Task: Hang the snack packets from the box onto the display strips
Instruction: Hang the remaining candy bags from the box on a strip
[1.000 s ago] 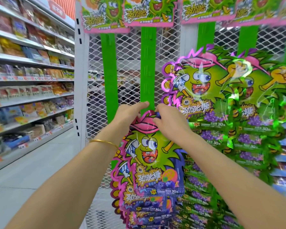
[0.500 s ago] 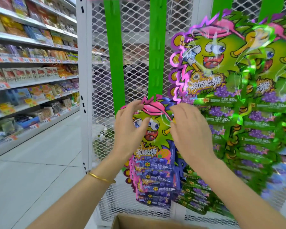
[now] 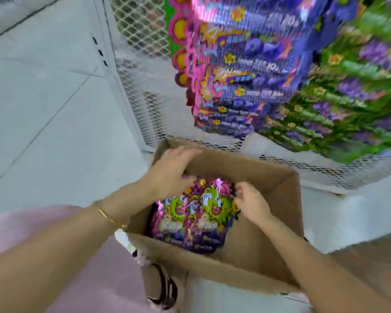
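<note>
An open cardboard box stands on the floor below me. A stack of snack packets with a green cartoon face lies inside it. My left hand reaches over the box's far left corner with fingers stretched out, its thumb just above the packets. My right hand is inside the box with fingers curled at the right edge of the top packet; blur hides whether it pinches it. Blue-purple packets hang on a strip above the box, with green-purple packets to their right.
A white wire mesh panel with a white post stands behind the box and carries the strips. Grey floor tiles spread to the left. My shoe and pink clothing are close to the box's near left side.
Both hands have left the blue packets hanging on the strip and dropped into the box. My view has swung from the display down to the floor.
</note>
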Tool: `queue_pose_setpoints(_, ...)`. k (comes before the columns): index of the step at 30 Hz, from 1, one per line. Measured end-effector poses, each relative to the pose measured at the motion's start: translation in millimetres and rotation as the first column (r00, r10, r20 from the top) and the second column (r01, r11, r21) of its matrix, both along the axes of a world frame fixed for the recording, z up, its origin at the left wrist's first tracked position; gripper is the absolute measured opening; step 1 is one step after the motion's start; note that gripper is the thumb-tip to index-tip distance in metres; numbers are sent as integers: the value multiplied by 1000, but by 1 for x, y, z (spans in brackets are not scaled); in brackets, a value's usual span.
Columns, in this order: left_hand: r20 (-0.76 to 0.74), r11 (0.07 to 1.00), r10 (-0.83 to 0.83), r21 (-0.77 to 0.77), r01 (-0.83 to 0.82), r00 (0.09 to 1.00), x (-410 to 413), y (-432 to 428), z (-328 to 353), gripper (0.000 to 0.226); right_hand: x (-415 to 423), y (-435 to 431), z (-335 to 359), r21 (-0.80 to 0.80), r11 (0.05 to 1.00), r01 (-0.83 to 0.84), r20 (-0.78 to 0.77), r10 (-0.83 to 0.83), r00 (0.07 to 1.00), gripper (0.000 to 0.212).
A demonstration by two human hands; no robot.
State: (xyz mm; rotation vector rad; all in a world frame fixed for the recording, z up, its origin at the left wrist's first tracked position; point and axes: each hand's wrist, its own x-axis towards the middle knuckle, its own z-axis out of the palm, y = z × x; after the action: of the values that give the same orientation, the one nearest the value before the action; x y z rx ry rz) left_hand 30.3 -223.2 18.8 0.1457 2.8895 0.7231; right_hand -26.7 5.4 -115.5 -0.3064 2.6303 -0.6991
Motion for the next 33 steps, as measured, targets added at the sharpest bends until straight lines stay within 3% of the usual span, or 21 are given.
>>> queue_pose_setpoints(3, 28, 997, -22, -69, 23, 999, -8, -15, -10, 64, -11, -4, -40, 41, 998, -41, 140, 35, 989, 53)
queue_pose_setpoints(7, 44, 998, 63, -21, -62, 997, -18, -24, -15, 52, -44, -14, -77, 152, 987, -46, 213, 13, 977, 74)
queue_pose_setpoints(11, 73, 999, 46, 22, -48, 996, -17, -19, -25, 49, -66, -22, -99, 79, 996, 51, 304, -73, 950, 60)
queue_pose_setpoints(16, 105, 1000, 20, 22, -22, 994, -15, -20, -33, 47, -66, -20, -121, -124, 924, 362, 466, -268, 843, 71)
queue_pose_setpoints(19, 131, 999, 31, 29, -35, 991, -17, -19, -35, 46, -65, -22, -120, -154, 909, 387, 371, -310, 875, 44)
queue_pose_setpoints(22, 162, 999, 31, 13, -33, 986, -19, -17, -38, 48, -61, -20, -106, -231, 924, 304, 340, -216, 915, 19)
queue_pose_setpoints(26, 200, 999, 20, -31, -14, 980, -21, -14, -39, 48, -55, -16, -64, -312, 940, 134, 420, 10, 908, 5)
queue_pose_setpoints(29, 234, 999, -4, -46, 15, 972, -20, -10, -39, 45, -45, -13, -12, -392, 918, 62, 487, 149, 860, 12)
queue_pose_setpoints(33, 255, 995, -54, 93, 31, 966, -18, 11, -22, 45, -28, -6, 57, -561, 820, 111, 470, 205, 859, 11)
